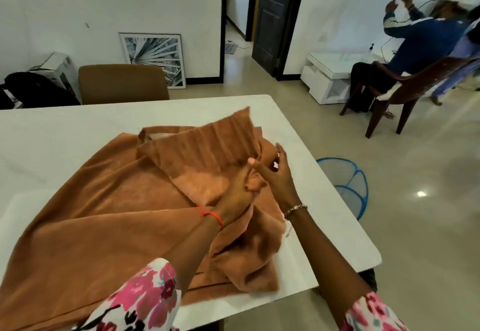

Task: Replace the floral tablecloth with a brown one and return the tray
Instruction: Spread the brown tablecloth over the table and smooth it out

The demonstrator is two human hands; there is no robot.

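Tablecloth [104, 226], brown and rumpled, lies half-spread on the white table [65, 128], one ribbed fold raised. Left hand [237, 195] clenches it in its fingers; right hand [276, 174] curves beside the fold, grasp unclear.

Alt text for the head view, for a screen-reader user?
A person's left hand grips a crumpled brown tablecloth partly spread on a white table, with the right hand at its raised fold. A brown chair stands at the far side, a blue mesh basket lies on the floor, and another person sits in the background.
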